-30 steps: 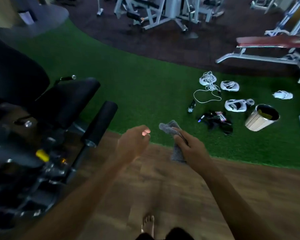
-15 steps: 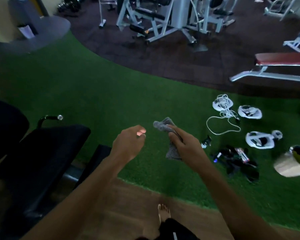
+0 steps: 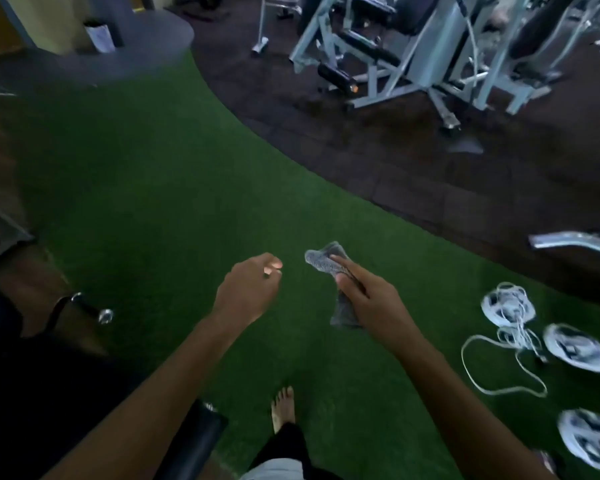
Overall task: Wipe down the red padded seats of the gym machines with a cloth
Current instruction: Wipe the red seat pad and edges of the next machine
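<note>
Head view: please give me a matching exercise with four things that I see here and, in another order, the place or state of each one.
Things:
1. grey cloth
2. left hand
3. white cord
4. bare foot

Places or states:
A. standing on the green turf, bottom centre
B. gripped by the right hand
C. lying loose on the turf, at the right
D. fingers loosely curled, holding nothing

Pairs: 1-B, 2-D, 3-C, 4-A.

Single head cam, wide-angle, faces fwd + down; left hand [image 3: 248,289], right hand [image 3: 371,306] close below, gym machines [image 3: 413,53] far ahead.
</note>
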Motion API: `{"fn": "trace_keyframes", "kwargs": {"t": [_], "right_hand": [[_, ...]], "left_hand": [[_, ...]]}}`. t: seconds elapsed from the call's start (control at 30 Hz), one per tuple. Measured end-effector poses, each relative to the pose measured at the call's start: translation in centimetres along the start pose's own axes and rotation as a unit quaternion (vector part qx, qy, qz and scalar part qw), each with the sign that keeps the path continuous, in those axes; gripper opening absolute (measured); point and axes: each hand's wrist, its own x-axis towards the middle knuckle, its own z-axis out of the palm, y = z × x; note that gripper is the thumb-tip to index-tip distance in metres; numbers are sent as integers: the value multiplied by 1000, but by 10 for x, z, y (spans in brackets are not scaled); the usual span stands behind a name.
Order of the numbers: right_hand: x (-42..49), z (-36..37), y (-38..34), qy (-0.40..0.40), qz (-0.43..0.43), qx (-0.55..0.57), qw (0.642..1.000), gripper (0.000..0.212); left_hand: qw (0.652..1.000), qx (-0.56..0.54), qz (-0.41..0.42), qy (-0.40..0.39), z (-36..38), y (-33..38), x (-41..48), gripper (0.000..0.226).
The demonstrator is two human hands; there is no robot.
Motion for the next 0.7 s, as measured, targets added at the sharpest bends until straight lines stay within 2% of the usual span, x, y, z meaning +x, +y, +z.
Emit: {"fn": "trace_keyframes", "kwargs": {"t": [0.4,0.7], "right_hand": [[363,41,-66,-107,-70,-43,991,38],[635,103,-140,-224,-142,-49,963,40]], "left_hand": [[993,13,-89,73,-117,-50,297,26],[968,10,-202,152,-225,-91,493,26]]}}
